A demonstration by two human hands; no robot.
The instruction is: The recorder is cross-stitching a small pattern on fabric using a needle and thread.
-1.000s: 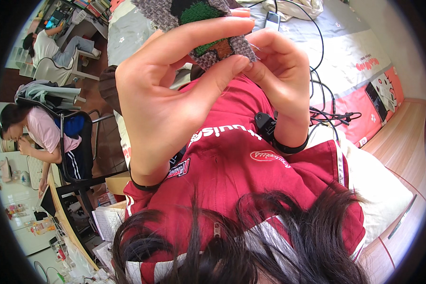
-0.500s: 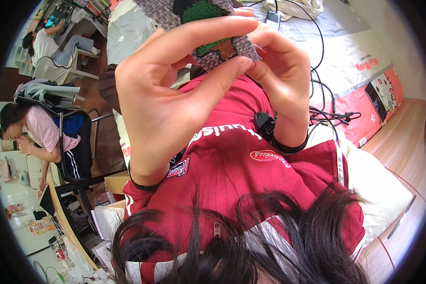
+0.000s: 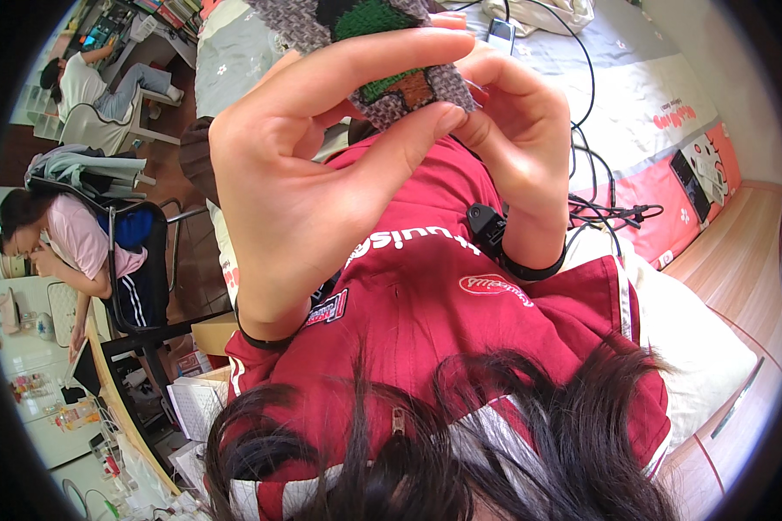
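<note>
A piece of grey woven fabric (image 3: 413, 90) is raised in front of my chest, at the top of the view. Green, brown and black embroidery covers part of it. My left hand (image 3: 300, 187) is closed on the fabric, with its thumb below and its index finger across the face. At the fabric's right edge, the thumb and fingers of my right hand (image 3: 523, 130) are pinched together on it. A thin pale sliver shows by those fingertips, too small to name. The upper part of the fabric runs out of view.
Below and around me is a bed (image 3: 643, 104) with a grey, white and pink cover. Black cables (image 3: 595, 204) lie on the right, near a phone-like device (image 3: 500, 36). Two people sit at left, one bent over a desk (image 3: 39, 304). Long dark hair hangs across the lower view.
My hands and the fabric stay almost still. At left, the seated person in pink has shifted a hand slightly near the head.
</note>
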